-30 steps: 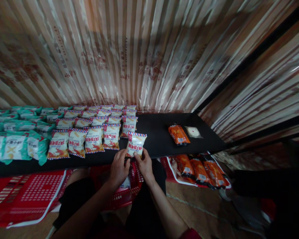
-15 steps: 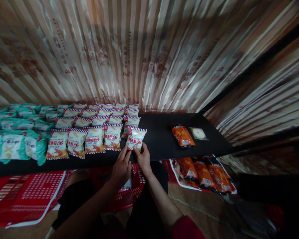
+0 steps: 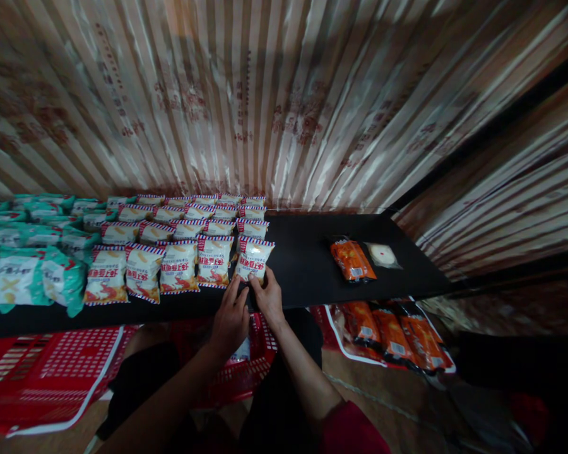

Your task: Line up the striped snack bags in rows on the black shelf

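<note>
A white snack bag with a striped top edge stands at the right end of the front row on the black shelf. My right hand grips its lower right part, thumb on the front. At its lower left corner, the fingertips of my left hand press against the bag. Just left of it stands a matching bag, and several more fill the rows beside and behind. Teal and white bags stand in rows farther left.
An orange packet and a small white packet lie on the shelf's right part. Below are a basket of orange packets, a red basket at left and another red basket between my legs. A striped curtain hangs behind.
The bag in my hands has moved slightly left and stands more upright, in line with the front row. Both hands remain at its lower edge.
</note>
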`<control>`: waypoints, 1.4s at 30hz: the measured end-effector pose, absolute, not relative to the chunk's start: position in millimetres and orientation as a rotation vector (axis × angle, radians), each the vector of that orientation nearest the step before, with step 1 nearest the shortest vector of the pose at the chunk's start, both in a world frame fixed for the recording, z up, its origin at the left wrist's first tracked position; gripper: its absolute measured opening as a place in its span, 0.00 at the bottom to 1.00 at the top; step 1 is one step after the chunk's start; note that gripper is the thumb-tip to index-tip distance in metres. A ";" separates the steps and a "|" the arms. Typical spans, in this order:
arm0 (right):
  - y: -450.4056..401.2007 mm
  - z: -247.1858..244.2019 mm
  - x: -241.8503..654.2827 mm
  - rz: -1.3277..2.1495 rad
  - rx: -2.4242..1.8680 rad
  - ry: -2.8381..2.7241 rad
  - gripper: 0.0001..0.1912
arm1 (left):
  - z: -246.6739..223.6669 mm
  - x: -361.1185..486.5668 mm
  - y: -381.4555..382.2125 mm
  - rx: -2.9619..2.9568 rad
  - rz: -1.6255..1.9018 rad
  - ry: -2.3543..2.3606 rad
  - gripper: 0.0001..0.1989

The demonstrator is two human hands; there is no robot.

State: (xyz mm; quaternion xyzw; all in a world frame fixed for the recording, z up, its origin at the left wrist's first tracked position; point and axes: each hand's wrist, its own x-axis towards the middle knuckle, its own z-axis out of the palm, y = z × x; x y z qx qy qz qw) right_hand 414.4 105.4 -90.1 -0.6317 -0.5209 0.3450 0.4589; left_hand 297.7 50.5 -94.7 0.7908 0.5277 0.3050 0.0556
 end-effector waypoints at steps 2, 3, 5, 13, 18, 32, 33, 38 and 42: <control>106.3 -91.3 413.4 0.767 -1.571 -1.356 0.22 | -94.9 297.1 50.5 2.413 0.941 1.604 0.20; 106.6 -92.5 412.9 0.718 -1.574 -1.382 0.22 | -95.0 296.8 50.4 2.420 0.945 1.604 0.20; 106.9 -95.5 412.0 0.645 -1.562 -1.386 0.27 | -95.1 296.4 50.2 2.433 0.936 1.602 0.20; 111.2 -98.6 411.2 0.497 -1.505 -1.478 0.36 | -98.0 295.4 51.5 2.451 0.865 1.600 0.21; 114.8 -97.8 411.0 0.499 -1.511 -1.562 0.32 | -101.2 296.1 51.4 2.412 0.864 1.594 0.23; 113.9 -98.2 408.9 0.593 -1.622 -1.529 0.40 | -106.3 300.2 45.7 2.344 0.892 1.569 0.25; 112.1 -97.5 409.5 0.593 -1.615 -1.522 0.40 | -106.8 300.3 43.5 2.344 0.896 1.568 0.25; 89.5 -96.0 412.9 0.541 -1.582 -1.434 0.34 | -109.5 299.1 25.9 2.397 0.914 1.499 0.23; 58.4 -96.4 413.4 0.602 -1.533 -1.293 0.26 | -112.2 296.3 5.0 2.427 0.889 1.404 0.21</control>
